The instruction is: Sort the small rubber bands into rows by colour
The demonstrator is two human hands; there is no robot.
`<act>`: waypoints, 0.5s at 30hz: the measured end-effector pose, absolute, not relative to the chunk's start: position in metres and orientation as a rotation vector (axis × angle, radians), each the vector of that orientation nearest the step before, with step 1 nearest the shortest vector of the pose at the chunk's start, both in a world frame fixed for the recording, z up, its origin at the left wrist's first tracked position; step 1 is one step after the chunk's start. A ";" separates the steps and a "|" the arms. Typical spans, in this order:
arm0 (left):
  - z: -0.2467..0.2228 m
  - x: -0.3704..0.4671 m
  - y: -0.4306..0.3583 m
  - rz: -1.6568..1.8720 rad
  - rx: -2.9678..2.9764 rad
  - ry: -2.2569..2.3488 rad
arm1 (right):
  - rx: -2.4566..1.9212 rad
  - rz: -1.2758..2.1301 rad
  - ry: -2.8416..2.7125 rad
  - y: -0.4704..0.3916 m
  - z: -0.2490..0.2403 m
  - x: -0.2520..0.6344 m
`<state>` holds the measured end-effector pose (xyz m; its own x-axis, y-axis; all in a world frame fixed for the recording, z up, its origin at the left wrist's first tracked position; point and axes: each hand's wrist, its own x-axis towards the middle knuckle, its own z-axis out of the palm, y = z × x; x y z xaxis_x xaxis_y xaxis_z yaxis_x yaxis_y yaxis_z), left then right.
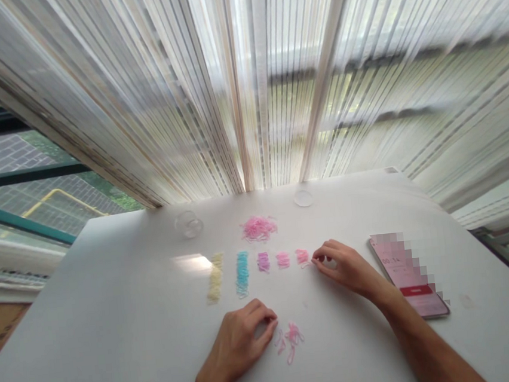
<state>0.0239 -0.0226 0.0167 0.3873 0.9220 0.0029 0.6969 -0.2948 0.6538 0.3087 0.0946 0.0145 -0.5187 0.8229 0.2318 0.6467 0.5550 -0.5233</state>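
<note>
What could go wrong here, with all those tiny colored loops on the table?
The right hand has its fingers at the edge of the rightmost pink group, so a slip could disturb its neat arrangement.
The left hand is right beside the small loose pink pile; a careless sweep might scatter it.
The right forearm lies close to the phone and could perhaps bump it.
</note>
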 end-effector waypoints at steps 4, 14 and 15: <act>0.017 0.023 -0.023 0.507 2.065 1.379 | -1.191 0.546 -2.367 0.093 0.016 0.309; 0.017 0.024 -0.023 0.497 2.067 1.381 | -1.223 0.573 -2.392 0.096 0.006 0.304; 0.017 0.024 -0.023 0.497 2.068 1.381 | -1.214 0.571 -2.391 0.096 0.005 0.304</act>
